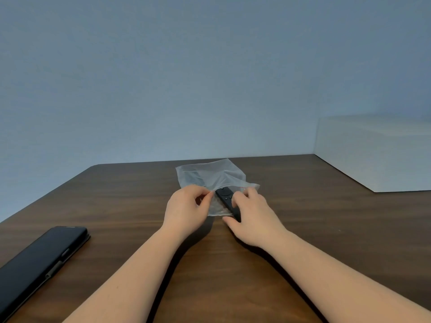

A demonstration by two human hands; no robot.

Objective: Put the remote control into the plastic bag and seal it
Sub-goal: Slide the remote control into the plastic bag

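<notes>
Your left hand (186, 207) is up at the mouth of the clear plastic bag (210, 177), fingers (205, 191) pinched shut on the near left edge of the opening, right beside the thin red seal strip. Your right hand (253, 216) sits on the other side, closed around the black remote control (225, 197): thumb low against the surface (303, 217), the other fingers curled over the remote's near end and right side. The remote lies between your two hands, its button end pointing away from you and just under the lip of the bag, while its near end sits under your right palm. How far in it has gone is hard to tell through the film. The rest of the bag lies crumpled and puffed up behind your hands, on the dark wood. A black phone in a folio case (39, 259) rests far off to your left, and a white box (377, 155) stands at the back right corner.
</notes>
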